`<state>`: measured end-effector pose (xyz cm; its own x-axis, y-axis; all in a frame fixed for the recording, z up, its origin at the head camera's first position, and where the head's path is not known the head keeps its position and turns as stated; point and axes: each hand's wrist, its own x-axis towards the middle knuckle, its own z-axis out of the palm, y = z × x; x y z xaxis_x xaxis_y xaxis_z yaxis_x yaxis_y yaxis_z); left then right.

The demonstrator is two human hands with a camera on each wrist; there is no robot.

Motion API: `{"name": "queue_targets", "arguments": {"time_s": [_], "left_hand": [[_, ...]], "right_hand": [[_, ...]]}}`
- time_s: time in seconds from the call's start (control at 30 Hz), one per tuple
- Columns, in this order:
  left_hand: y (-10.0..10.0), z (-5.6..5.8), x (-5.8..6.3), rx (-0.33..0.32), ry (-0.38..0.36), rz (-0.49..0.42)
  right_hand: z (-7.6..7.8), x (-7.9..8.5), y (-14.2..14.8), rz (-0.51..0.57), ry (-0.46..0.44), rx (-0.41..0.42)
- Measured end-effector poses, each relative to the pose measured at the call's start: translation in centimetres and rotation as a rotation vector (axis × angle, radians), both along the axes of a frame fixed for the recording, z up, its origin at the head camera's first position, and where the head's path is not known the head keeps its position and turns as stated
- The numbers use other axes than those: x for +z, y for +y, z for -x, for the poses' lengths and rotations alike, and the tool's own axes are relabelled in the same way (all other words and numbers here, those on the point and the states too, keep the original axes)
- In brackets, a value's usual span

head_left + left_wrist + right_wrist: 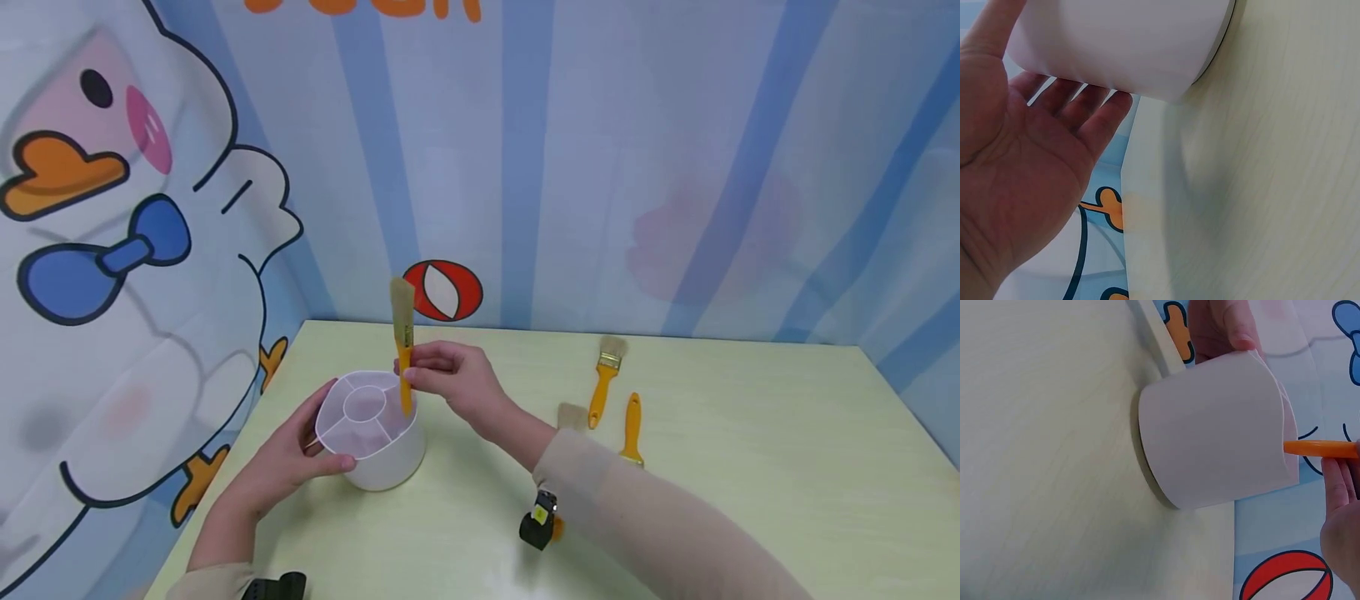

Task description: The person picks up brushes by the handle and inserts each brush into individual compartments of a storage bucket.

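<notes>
A white round organizer (386, 471) with a ring of compartments about a round centre one stands on the table. My left hand (288, 454) holds it from the left, thumb at the near side and fingers round the far side. In the left wrist view those fingers (1107, 122) lie along the organizer's wall (1116, 47). Upright, bristles up, a flat paintbrush (405, 354) with a yellow handle is pinched by my right hand (468, 383). Its handle end (1313, 448) dips just inside the organizer's rim, at a right-hand compartment.
To the right lie a paintbrush (602, 383) with bristles away from me and another yellow-handled brush (633, 425), partly behind my sleeve. More bristles (572, 416) show beside my right forearm, which hides the rest. A printed cloth backdrop (585, 167) rises behind the table (750, 433).
</notes>
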<state>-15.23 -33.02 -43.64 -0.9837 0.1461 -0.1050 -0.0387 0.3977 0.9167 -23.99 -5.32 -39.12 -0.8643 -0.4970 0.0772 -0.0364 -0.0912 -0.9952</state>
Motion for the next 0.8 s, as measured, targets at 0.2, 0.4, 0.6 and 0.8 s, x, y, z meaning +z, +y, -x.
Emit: {"name": "queue_targets", "arguments": {"time_s": [0.2, 0.4, 0.6, 0.8], "left_hand": [[0.0, 0.0, 0.0, 0.001, -0.002, -0.001], [0.0, 0.0, -0.1, -0.004, 0.0, -0.009], [0.1, 0.0, 0.0, -0.003, 0.008, -0.003], [0.1, 0.0, 0.0, -0.001, 0.011, 0.003]], "right_hand": [[-0.8, -0.6, -0.4, -0.066, 0.02, -0.006], [-1.3, -0.9, -0.6, -0.125, 0.041, -0.007], [-1.4, -1.2, -0.7, -0.151, 0.087, 0.011], [-1.5, -1.4, -0.9, -0.206, 0.169, 0.02]]}}
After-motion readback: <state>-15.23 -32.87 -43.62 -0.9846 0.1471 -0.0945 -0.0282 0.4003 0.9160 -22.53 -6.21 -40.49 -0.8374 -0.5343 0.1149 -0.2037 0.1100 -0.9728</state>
